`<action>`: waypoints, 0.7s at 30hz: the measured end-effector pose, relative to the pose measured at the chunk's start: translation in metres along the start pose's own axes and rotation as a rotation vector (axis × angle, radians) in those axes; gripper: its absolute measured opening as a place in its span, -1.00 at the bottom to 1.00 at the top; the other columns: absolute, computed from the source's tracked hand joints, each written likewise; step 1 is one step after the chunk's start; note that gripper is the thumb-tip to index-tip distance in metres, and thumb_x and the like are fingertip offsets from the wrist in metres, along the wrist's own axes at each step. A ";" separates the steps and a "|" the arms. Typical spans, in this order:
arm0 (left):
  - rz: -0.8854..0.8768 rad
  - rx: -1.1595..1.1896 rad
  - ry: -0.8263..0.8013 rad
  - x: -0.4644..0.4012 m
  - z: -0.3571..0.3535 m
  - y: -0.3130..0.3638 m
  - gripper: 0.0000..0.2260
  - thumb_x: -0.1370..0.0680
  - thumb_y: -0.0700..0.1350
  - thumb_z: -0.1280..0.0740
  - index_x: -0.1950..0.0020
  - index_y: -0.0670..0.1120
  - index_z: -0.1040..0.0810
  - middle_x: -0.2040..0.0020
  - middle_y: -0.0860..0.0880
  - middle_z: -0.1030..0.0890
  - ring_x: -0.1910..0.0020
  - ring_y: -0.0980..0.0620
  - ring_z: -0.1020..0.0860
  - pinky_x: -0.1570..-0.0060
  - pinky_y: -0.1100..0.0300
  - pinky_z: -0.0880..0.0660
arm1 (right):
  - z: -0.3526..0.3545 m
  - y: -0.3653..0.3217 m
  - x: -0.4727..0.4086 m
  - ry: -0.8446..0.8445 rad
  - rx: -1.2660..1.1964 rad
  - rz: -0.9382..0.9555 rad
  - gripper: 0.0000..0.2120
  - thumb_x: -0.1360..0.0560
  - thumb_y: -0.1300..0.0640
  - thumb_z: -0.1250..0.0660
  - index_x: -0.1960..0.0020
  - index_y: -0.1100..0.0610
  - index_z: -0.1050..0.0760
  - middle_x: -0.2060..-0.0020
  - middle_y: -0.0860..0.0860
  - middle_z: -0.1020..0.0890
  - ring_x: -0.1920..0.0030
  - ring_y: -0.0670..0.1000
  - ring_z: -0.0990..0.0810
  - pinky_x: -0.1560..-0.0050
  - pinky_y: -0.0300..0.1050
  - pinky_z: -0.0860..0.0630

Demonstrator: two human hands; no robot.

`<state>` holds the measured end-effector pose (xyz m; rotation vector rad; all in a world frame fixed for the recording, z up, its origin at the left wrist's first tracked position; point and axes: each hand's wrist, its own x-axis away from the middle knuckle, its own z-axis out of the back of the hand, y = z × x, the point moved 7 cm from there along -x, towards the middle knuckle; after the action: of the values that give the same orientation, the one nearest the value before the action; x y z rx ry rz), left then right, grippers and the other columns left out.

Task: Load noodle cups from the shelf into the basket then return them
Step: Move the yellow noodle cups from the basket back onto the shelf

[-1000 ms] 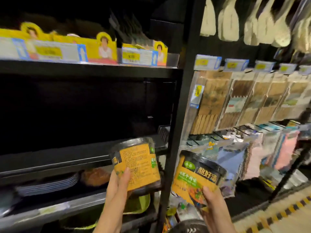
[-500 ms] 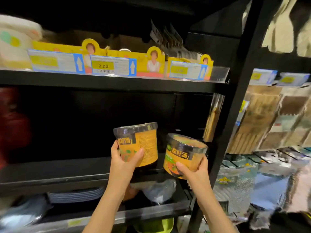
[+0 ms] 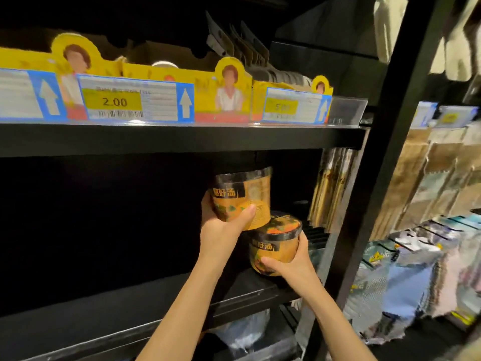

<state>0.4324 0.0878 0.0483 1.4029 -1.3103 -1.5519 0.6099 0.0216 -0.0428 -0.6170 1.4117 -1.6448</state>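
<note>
- While our left hand [image 3: 221,230] grips the upper noodle cup [image 3: 243,198], we keep it upright.
- Our right hand [image 3: 291,261] clasps the lower noodle cup [image 3: 273,243] at 5 o'clock; we seat it flat on the shelf [image 3: 104,303].

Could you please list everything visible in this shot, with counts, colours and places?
Noodle cups: two, orange with black lids, held inside the dark middle shelf, upper one left of lower one.
Price tags: several, white and blue with yellow, along the upper shelf edge.
Display boxes: yellow, on the upper shelf.
Hanging packets: many, brownish, on the right rack.
Bagged goods: several, bluish and pale, lower right.
Left hand: grips the upper cup.
Right hand: grips the lower cup.
</note>
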 end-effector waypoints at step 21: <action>0.009 -0.489 -0.301 0.002 -0.066 -0.021 -0.49 -0.40 0.07 -0.46 -0.24 0.12 -0.28 -0.06 0.02 -0.45 -0.07 0.08 -0.47 -0.05 0.23 -0.37 | 0.008 0.005 -0.007 -0.051 0.174 0.015 -0.18 -0.26 0.04 -0.57 -0.33 -0.18 -0.13 -0.10 -0.28 -0.47 -0.07 -0.28 -0.49 0.08 -0.43 -0.44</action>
<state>0.4993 0.0763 0.0327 0.8817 -0.9951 -1.9668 0.6212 0.0231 -0.0447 -0.5436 1.2185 -1.7067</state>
